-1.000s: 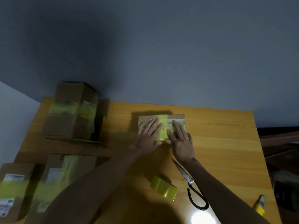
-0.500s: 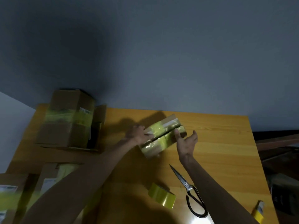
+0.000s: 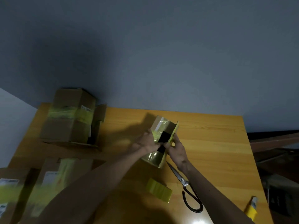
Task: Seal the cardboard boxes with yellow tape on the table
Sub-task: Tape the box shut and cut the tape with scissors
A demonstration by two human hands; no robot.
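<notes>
While tilted up on edge near the middle of the table (image 3: 210,143), a small box (image 3: 159,126) wrapped in yellow tape is being held from both sides. It is being gripped at its left face by the left hand (image 3: 145,143) and pinched at its right edge by the right hand (image 3: 178,150). Whether its low corner is touching the wood cannot be told. A tape roll (image 3: 159,189) and scissors (image 3: 186,183) are lying just in front; larger boxes (image 3: 71,117) are sitting at left.
</notes>
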